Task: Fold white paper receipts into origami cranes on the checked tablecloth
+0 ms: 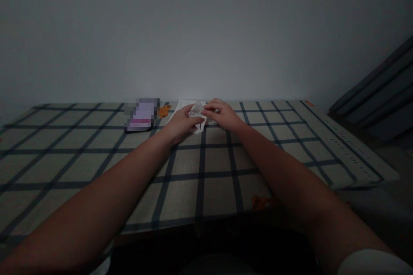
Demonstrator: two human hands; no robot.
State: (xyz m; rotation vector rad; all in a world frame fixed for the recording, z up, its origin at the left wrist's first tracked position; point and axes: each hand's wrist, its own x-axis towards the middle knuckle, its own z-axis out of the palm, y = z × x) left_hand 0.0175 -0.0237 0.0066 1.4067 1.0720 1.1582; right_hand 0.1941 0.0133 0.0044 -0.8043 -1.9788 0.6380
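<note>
I reach forward over the table [216,154], my left hand [181,123] and right hand [222,114] angled inward, nearly meeting. Both have thumb and fingers pinched on white paper [196,109], probably tissue in this dimness, near the far edge's middle.

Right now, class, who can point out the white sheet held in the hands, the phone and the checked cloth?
White sheet [197,108]: head view, raised upper part.
Phone [143,114]: head view, blurred screen.
Checked cloth [215,161]: head view, pale square.
</note>
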